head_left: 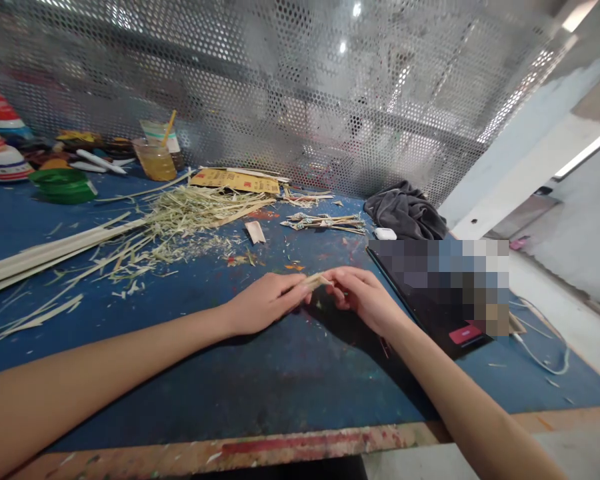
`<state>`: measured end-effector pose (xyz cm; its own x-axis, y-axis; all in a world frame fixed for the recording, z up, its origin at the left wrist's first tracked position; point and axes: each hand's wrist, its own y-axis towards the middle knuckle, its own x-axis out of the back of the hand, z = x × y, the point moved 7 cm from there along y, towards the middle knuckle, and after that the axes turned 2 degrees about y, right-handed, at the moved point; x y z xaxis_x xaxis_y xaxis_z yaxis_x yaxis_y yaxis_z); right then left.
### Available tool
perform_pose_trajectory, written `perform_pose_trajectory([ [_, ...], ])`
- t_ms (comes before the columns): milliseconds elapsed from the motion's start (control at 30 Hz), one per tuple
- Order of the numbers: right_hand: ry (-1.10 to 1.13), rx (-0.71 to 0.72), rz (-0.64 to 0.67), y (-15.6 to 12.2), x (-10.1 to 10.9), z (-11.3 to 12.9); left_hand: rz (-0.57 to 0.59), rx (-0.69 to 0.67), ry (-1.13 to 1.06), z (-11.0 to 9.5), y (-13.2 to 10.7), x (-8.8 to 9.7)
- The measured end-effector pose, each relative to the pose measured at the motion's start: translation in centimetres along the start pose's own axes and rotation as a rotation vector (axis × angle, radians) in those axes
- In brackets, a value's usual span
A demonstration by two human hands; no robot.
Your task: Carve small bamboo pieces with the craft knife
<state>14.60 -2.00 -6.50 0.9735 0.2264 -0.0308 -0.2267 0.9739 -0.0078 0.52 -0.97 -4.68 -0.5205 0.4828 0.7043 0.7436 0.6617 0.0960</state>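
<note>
Over the middle of the blue tabletop [260, 393], my left hand [266, 301] and my right hand [364, 295] meet at the fingertips. Between them is a short, pale plant-fibre strip [317, 281], pinched at its left end by my left fingers and at its right end by my right ones. Parts of the strip are hidden under my fingers. Just beyond my hands lies a small cream-coloured scrap [255, 232]. Farther back is a bundle of thin sticks with wrapped ends [325, 223].
A heap of shaved fibre [195, 207] and long pale strips [60, 250] spread over the left. Behind stand a cup of yellowish liquid [155, 162] and a green tape roll [63, 185]. A dark tablet-like device [415, 293] and dark cloth [405, 210] lie right, before a perforated metal screen [280, 87].
</note>
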Motion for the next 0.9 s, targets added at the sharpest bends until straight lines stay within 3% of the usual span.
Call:
perform_pose_trajectory([
  [100, 0.116, -0.069, 0.070, 0.0, -0.6, -0.5, 0.064, -0.034, -0.083, 0.3, 0.4, -0.2],
  [400, -0.087, 0.200, 0.042, -0.5, -1.1, 1.7, -0.005, -0.088, 0.100, -0.6, 0.0, 0.2],
  [700, 0.118, 0.092, -0.018, -0.2, -0.9, 0.6, 0.060, -0.174, 0.081, -1.1, -0.1, -0.5],
  [833, 0.153, 0.040, -0.045, 0.0, -0.9, 0.5, -0.008, -0.163, 0.149, -1.3, 0.1, -0.1],
  [900, 0.189, 0.051, -0.086, 0.2, 0.2, 1.1, -0.014, -0.192, 0.191, -1.8, -0.2, 0.0],
])
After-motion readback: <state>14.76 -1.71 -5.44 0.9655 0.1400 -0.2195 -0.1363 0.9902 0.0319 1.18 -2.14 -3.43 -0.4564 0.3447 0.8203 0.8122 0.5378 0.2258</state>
